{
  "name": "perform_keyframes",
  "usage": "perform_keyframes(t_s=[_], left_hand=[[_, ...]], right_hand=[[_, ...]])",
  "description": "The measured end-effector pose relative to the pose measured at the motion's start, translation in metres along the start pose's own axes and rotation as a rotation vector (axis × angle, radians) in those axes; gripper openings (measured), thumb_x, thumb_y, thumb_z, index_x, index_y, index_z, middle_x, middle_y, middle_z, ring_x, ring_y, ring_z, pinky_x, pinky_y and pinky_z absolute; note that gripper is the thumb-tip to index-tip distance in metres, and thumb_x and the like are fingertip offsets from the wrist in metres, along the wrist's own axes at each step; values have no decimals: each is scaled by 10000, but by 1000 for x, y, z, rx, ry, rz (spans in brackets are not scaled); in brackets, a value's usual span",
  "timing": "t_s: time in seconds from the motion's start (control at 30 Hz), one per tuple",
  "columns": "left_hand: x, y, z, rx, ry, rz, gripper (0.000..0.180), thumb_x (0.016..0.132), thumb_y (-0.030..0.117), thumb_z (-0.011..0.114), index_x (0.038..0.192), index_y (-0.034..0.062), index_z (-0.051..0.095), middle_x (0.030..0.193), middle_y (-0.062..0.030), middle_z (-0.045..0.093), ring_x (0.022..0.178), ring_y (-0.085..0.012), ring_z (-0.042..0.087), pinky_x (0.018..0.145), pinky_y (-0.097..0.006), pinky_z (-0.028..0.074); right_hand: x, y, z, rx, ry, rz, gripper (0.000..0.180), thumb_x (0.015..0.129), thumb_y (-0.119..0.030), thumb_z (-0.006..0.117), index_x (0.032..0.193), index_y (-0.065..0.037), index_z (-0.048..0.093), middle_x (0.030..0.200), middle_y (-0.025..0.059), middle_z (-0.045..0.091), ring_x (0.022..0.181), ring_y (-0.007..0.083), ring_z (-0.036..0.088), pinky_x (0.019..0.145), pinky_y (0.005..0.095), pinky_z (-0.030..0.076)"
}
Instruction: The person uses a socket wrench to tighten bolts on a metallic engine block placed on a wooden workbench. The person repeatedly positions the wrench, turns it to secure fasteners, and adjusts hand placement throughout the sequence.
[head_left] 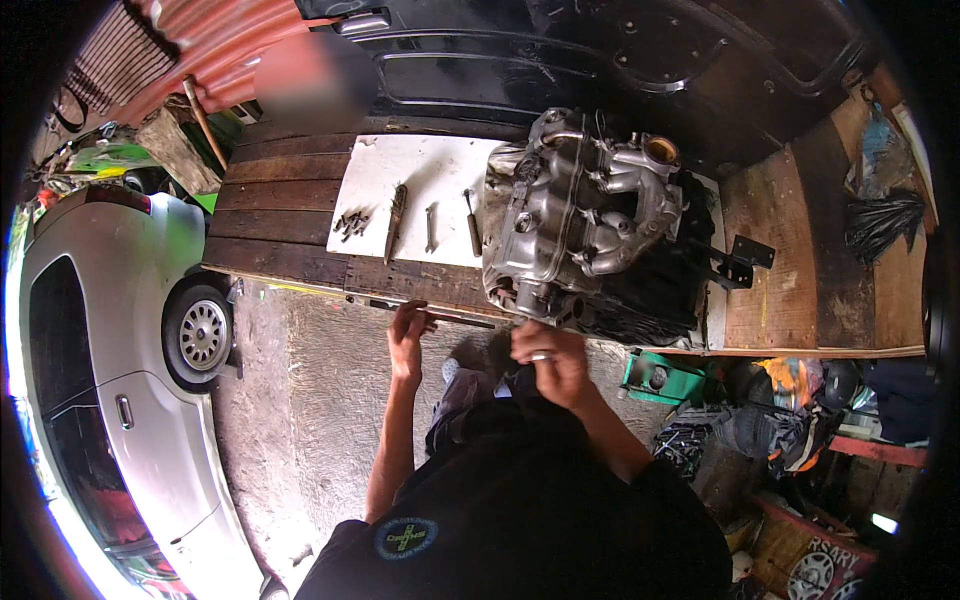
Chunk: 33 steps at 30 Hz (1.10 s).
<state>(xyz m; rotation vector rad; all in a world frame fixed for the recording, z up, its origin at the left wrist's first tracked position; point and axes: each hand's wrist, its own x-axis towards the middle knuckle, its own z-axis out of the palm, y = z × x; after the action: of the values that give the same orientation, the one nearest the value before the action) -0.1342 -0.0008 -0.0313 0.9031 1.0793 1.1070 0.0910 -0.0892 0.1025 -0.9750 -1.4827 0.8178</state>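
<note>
Engine of grey, tubular cast metal [575, 215] stands beyond half-curled left hand [408, 335] and closely curled right hand [555, 365]; contents of either grip cannot be told.

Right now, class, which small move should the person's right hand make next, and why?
Perhaps reach forward to the metal engine assembly: the right hand is the nearer hand, close to its front edge in this view, while the wrench lies farther left on the white board.

We're watching a plank bench [275, 200] | it's bearing a white board [455, 165] and an engine part [560, 215] | bolts [351, 223], wrench [431, 228] lying on the board
</note>
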Motion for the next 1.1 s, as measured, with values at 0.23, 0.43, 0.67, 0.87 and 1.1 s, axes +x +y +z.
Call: perform_keyframes(t_s=[0.23,0.43,0.67,0.87,1.1], left_hand=[[1,16,73,407,-373,255,239,811,36,669,1049,45,648,1017,-98,642,923,-211,619,805,-302,488],[-2,26,122,609,-401,548,340,690,45,754,1017,57,663,973,-116,614,948,-299,589,805,-372,485],[-1,21,135,617,-307,577,281,655,31,769,924,40,686,890,-100,627,869,-279,609,770,-352,497],[-3,16,136,551,-269,501,257,647,22,771,894,39,707,892,-104,650,862,-252,618,773,-340,500],[0,21,126,495,-320,350,339,717,16,735,1043,21,645,937,-94,649,870,-201,622,770,-293,498]], right_hand=[[-16,31,-39,493,535,-175,49,907,-45,547,861,-60,538,718,48,523,619,163,475,705,381,452],[-28,42,-46,519,622,-148,70,893,-64,575,880,-75,507,721,69,533,671,225,540,751,431,459],[-33,40,-54,385,522,-167,68,875,-73,582,886,-80,515,714,96,562,732,278,594,807,480,462],[-30,35,-52,306,502,-167,121,903,-161,582,859,-61,530,724,102,578,696,272,597,779,488,480],[17,20,-22,-89,266,-22,139,911,-83,536,996,-20,626,803,103,635,718,188,636,684,334,528]])
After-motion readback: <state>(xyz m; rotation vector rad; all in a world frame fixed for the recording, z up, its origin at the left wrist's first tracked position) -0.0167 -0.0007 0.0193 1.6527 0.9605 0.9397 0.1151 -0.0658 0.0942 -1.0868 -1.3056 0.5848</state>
